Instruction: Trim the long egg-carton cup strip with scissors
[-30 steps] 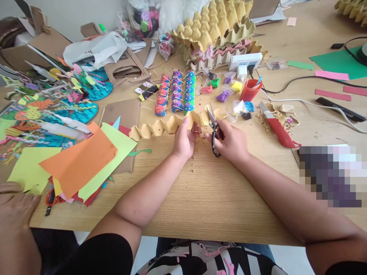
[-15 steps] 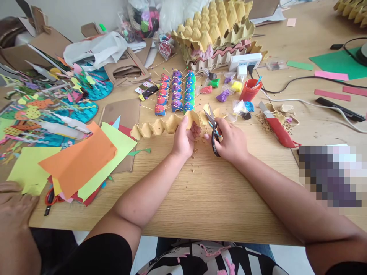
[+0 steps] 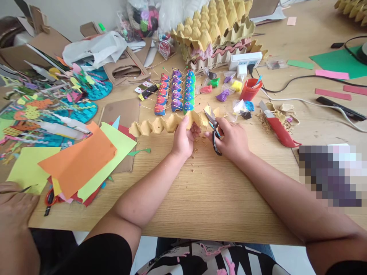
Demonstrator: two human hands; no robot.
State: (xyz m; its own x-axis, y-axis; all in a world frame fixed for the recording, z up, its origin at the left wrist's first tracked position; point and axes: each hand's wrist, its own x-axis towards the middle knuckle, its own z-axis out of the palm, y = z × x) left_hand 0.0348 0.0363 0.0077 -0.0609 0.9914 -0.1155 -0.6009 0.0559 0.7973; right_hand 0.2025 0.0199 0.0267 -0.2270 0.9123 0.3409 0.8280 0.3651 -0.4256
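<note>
My left hand [image 3: 185, 139] is closed around the right part of a yellow egg carton strip [image 3: 156, 126], which stretches out to the left above the table. In my right hand [image 3: 233, 139] is a pair of black-handled scissors [image 3: 213, 126], its blades pointing up and away beside the strip's right end. Whether the blades touch the carton I cannot tell. Small carton scraps [image 3: 195, 151] lie on the table below my hands. Just beyond the strip stand several painted egg carton caterpillars [image 3: 177, 91], coloured red, purple and blue-green, with thin sticks poking out.
Coloured paper sheets [image 3: 83, 164] and red-handled scissors [image 3: 51, 197] lie left, near another person's hand [image 3: 17, 202]. Egg trays [image 3: 212, 30] are stacked behind. A red cup [image 3: 251, 89], clay packets [image 3: 223, 95], a power strip [image 3: 246, 59] and a red-handled knife [image 3: 279, 128] sit right.
The scissors and my right hand have shifted very slightly, and the strip's left end has moved a little left. At the far left, a dark thin tool now shows by the other person's hand.
</note>
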